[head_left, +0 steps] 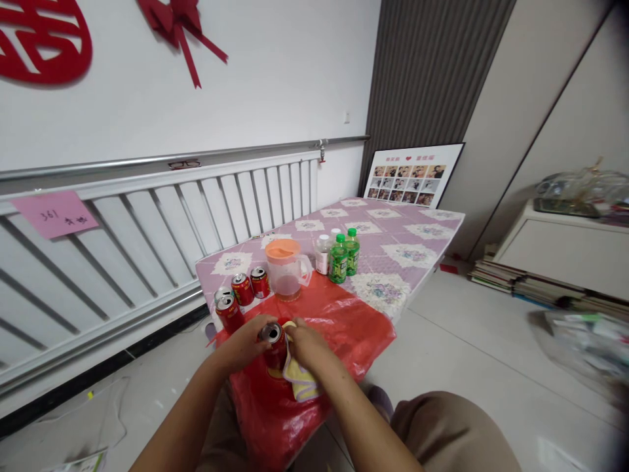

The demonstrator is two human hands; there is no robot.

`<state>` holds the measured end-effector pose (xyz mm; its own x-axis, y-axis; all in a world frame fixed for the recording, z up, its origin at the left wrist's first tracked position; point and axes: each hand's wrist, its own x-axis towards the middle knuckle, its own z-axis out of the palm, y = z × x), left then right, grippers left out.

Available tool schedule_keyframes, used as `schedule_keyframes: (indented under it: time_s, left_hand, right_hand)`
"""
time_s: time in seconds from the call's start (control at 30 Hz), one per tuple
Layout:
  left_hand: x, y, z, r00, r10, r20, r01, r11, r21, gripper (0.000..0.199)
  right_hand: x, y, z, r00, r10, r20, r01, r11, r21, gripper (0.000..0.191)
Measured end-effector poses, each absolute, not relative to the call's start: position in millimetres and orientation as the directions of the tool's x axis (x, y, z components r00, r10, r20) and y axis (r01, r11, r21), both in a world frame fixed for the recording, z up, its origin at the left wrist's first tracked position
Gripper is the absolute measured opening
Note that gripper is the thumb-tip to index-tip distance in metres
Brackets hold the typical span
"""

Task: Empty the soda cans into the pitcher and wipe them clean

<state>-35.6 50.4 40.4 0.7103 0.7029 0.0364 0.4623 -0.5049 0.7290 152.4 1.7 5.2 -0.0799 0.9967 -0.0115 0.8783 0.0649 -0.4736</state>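
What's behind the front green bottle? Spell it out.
Behind the front green bottle stand another green bottle and a bottle showing little more than its white cap. The rest of that one is covered.

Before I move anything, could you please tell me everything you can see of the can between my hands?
The can is red, with a silvery metal top whose opening shows dark, so it looks opened. It is held roughly upright over the red plastic sheet, top towards the camera. The left hand grips one side; the right hand holds a yellow cloth against the other. Its contents and base cannot be made out.
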Motion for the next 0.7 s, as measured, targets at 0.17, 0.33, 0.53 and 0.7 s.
schedule_keyframes:
  time_s: [0.17,0.33,0.53,0.7]
  left_hand:
    - [-35,47,42,0.684,0.729,0.041,0.484,-0.494,0.722,0.053]
    - [-34,45,44,0.684,0.728,0.030,0.492,-0.492,0.718,0.053]
    - [-33,44,47,0.710,0.703,0.040,0.483,-0.527,0.699,0.047]
    - [-32,42,50,0.700,0.714,0.027,0.496,-0.512,0.701,0.047]
  right_hand:
    - [148,-8,7,-0.038,0.997,-0.069,0.904,0.005,-0.428,0.027]
    - [154,-25,17,-0.081,0.995,-0.065,0.887,0.042,-0.461,0.027]
    - [195,-34,26,-0.289,0.956,0.045,0.760,0.258,-0.597,0.047]
    - [244,-25,27,-0.141,0.980,0.144,0.760,0.200,-0.619,0.045]
